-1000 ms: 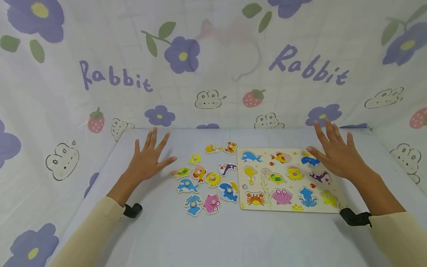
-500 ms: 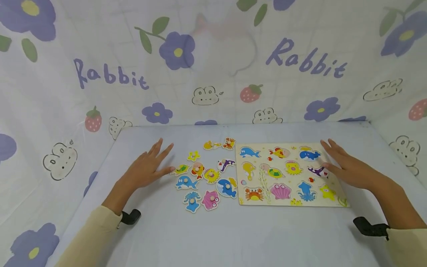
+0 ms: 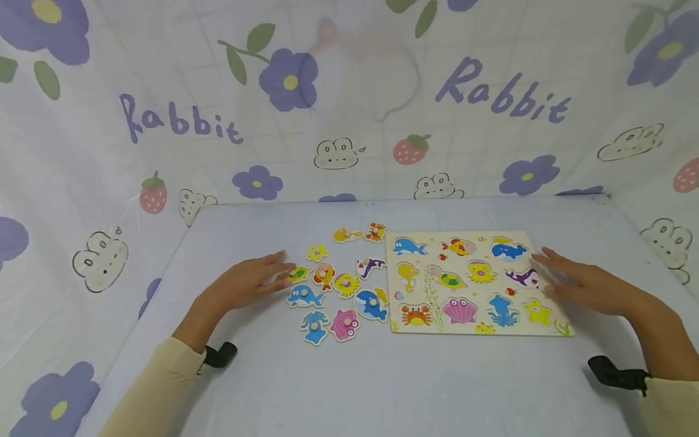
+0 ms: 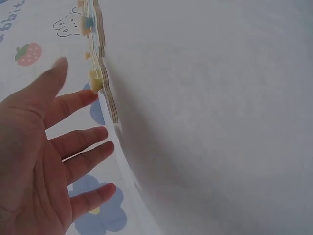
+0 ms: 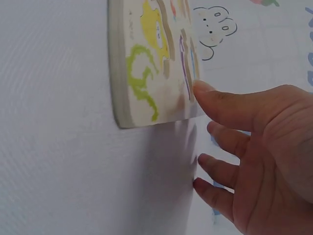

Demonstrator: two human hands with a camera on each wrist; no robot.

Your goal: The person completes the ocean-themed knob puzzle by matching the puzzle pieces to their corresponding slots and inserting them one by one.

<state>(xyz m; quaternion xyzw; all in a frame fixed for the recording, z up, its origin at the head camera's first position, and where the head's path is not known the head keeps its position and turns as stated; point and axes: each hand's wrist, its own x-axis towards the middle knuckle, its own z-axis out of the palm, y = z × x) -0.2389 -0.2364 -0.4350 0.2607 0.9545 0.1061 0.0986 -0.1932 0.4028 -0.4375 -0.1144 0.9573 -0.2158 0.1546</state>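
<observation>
My left hand [image 3: 240,283] hovers low at the left of the loose animal pieces, its fingertips over the green turtle piece [image 3: 299,274]. Whether it touches that piece cannot be told. In the left wrist view the left hand [image 4: 34,152] has spread, loosely bent fingers, the index tip close to a yellow-knobbed piece [image 4: 96,81]. At the right edge of the wooden puzzle board [image 3: 480,295] is my right hand [image 3: 595,290]. Seen from the right wrist, its thumb [image 5: 220,105] reaches the edge of the board [image 5: 171,105], with the other fingers apart from it below.
Several knobbed pieces lie left of the board, among them a blue whale [image 3: 371,304], a pink shell [image 3: 344,326], a blue squid [image 3: 314,329] and a crab [image 3: 375,232]. A patterned curtain [image 3: 360,109] rises behind the white table [image 3: 382,388].
Both hands have come down from a raised, spread pose. The left has moved right and lower toward the turtle piece; the right has moved off the board to its right edge.
</observation>
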